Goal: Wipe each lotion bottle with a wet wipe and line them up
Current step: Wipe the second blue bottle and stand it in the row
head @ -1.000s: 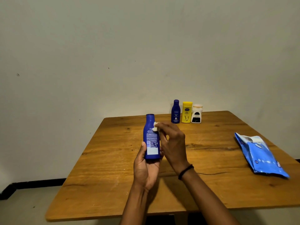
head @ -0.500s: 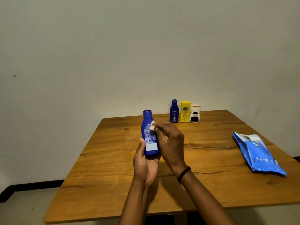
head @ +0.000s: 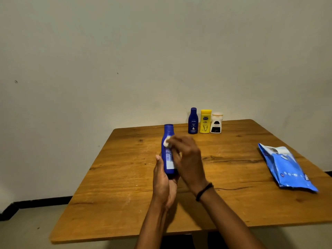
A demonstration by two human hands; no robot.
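Wooden desk [head: 233,203] | three bottles [head: 205,121] lined at 1 o'clock | left hand [head: 163,182] grips blue bottle [head: 168,162] | right hand [head: 188,159] pinches wipe [head: 166,141] | I judge it last

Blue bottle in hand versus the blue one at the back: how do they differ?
The held bottle is in the left hand, off the table; the back bottle stands on it. The held bottle shows its back label; the back bottle its front logo. The right hand presses a wipe on the held bottle; the back bottle is untouched. Both are dark blue.
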